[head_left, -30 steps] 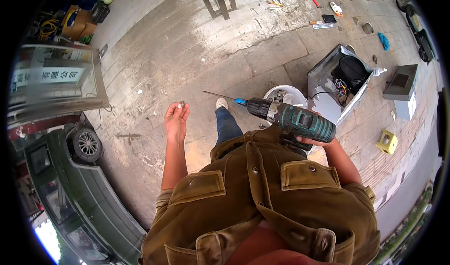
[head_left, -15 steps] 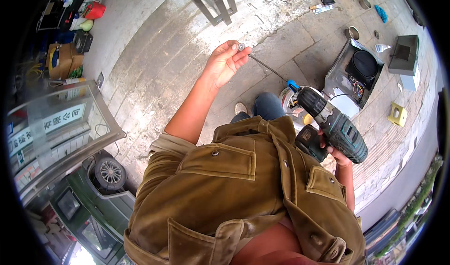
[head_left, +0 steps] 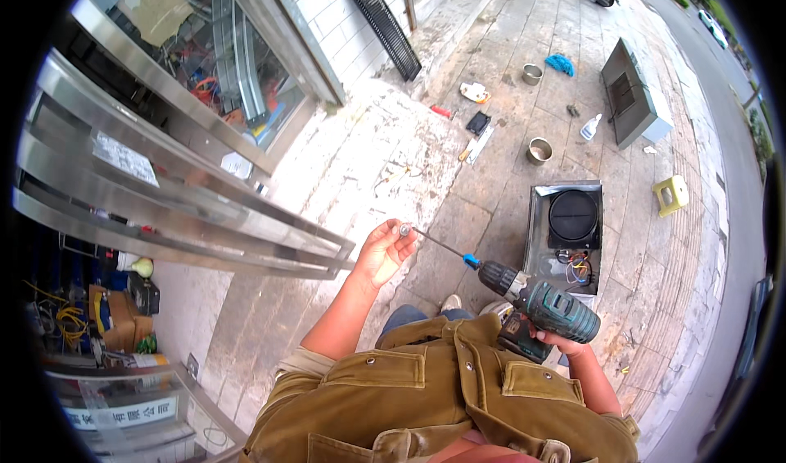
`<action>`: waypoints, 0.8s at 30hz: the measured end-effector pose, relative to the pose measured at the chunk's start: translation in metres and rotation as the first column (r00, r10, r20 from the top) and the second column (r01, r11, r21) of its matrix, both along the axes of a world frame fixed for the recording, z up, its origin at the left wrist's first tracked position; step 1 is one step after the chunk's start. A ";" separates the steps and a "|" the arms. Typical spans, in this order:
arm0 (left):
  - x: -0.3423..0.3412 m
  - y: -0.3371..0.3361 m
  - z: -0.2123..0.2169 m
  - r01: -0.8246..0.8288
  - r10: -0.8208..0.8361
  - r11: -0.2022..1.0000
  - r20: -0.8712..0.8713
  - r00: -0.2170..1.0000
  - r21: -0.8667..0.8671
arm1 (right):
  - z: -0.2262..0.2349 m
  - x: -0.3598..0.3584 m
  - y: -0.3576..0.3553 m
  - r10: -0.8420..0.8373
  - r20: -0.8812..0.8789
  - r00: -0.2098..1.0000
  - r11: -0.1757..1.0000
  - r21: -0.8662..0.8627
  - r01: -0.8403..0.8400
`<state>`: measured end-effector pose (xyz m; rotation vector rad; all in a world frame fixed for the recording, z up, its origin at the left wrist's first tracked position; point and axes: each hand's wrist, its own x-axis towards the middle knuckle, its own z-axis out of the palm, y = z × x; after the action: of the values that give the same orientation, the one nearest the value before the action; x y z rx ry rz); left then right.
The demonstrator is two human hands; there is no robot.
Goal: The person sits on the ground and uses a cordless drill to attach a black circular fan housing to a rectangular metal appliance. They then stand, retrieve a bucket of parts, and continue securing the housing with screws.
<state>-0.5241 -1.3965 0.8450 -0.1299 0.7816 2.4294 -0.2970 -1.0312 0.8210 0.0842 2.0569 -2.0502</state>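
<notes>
My right hand (head_left: 566,345) is wrapped round the grip of a green and black cordless drill (head_left: 560,309), which points away to the left. A long thin bit (head_left: 440,242) with a blue collar (head_left: 472,261) runs from its chuck. Between the thumb and fingers of my left hand (head_left: 380,258) is a small round metal piece (head_left: 404,230), too small to name surely. The bit's far end comes close to this piece; whether they touch, I cannot tell.
An opened appliance (head_left: 529,258) with a round black fan housing and loose wires lies at right. Beyond it are metal pots (head_left: 539,150), a spray bottle (head_left: 591,126), a metal hood (head_left: 630,94) and a yellow stool (head_left: 671,195). Metal-framed glass doors (head_left: 196,217) stand at left.
My view has swung, bringing the doors and more pavement in. Both hands sit lower in the picture; the drill and small metal piece are still held, in much the same arrangement.
</notes>
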 end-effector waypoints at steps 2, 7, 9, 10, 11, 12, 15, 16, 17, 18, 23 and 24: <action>-0.040 0.022 0.015 0.076 -0.076 0.997 -0.028 0.997 0.001 | -0.002 -0.010 0.004 -0.054 0.007 0.999 0.999 0.008 0.054; -0.126 0.084 0.026 0.274 -0.276 0.959 -0.017 0.961 -0.075 | 0.001 -0.032 -0.002 -0.315 0.039 0.948 0.944 -0.095 0.317; -0.160 0.118 0.019 0.414 -0.419 0.907 -0.050 0.907 -0.078 | -0.016 -0.026 -0.007 -0.406 -0.041 0.913 0.910 0.073 0.408; -0.177 0.131 0.016 0.437 -0.439 0.898 -0.044 0.897 -0.053 | -0.005 -0.038 -0.013 -0.423 -0.013 0.906 0.906 0.021 0.423; -0.194 0.145 0.009 0.479 -0.480 0.877 -0.022 0.877 -0.020 | 0.006 -0.048 -0.017 -0.449 0.020 0.893 0.893 -0.020 0.450; -0.209 0.157 0.013 0.515 -0.516 0.856 -0.031 0.856 -0.048 | 0.024 -0.064 -0.026 -0.498 0.041 0.866 0.862 -0.083 0.500; -0.256 0.191 0.010 0.645 -0.644 0.764 -0.047 0.764 0.013 | 0.047 -0.089 -0.058 -0.633 0.008 0.774 0.774 0.024 0.633; -0.270 0.203 0.005 0.684 -0.684 0.729 -0.020 0.729 -0.004 | 0.046 -0.095 -0.062 -0.661 -0.023 0.750 0.746 0.087 0.660; -0.277 0.226 -0.001 0.716 -0.717 0.697 -0.008 0.697 -0.014 | 0.046 -0.099 -0.063 -0.692 -0.034 0.721 0.716 0.094 0.691; -0.286 0.241 -0.006 0.749 -0.749 0.662 0.007 0.662 -0.037 | 0.044 -0.102 -0.064 -0.723 -0.042 0.690 0.685 0.090 0.723; -0.288 0.309 -0.019 0.897 -0.897 0.440 0.027 0.441 -0.035 | 0.040 -0.106 -0.104 -0.834 -0.034 0.551 0.543 0.131 0.829; -0.286 0.320 -0.020 0.908 -0.908 0.418 0.024 0.419 -0.024 | 0.040 -0.108 -0.105 -0.857 -0.016 0.514 0.509 0.116 0.853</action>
<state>-0.8106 -1.0765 0.8246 0.2386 0.6303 1.3312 -0.4053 -1.1362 0.8608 1.4541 2.3393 -2.3228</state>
